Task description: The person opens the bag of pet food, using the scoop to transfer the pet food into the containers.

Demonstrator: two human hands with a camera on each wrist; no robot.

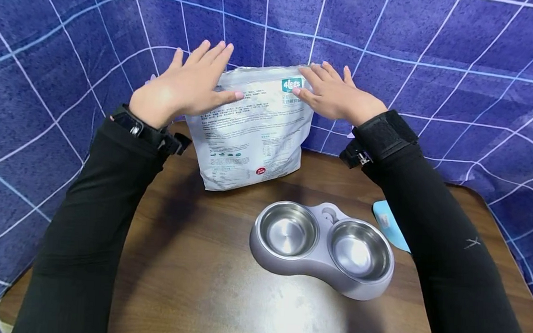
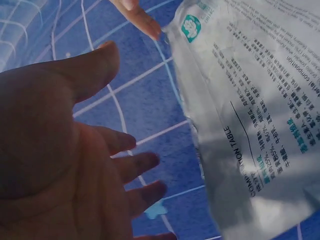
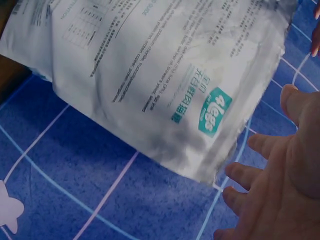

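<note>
A white printed pet food bag [image 1: 254,135] with a green "4legs" label stands upright at the back of the wooden table. My left hand [image 1: 185,84] is over its upper left side in the head view, fingers spread and straight. At the upper right corner, my right hand [image 1: 333,92] overlaps the bag near the label, its fingers likewise extended. In the left wrist view the left hand [image 2: 75,145] shows a gap to the bag's top edge [image 2: 192,125]. The right wrist view has the right hand's fingers [image 3: 250,175] beside the bag's top corner. Neither hand holds anything.
A grey double pet bowl [image 1: 320,267] with two steel basins sits in front of the bag, right of centre. A light blue flat item [image 1: 390,226] lies partly behind the right sleeve. Blue curtain [image 1: 291,32] with a white grid surrounds the table [image 1: 189,268].
</note>
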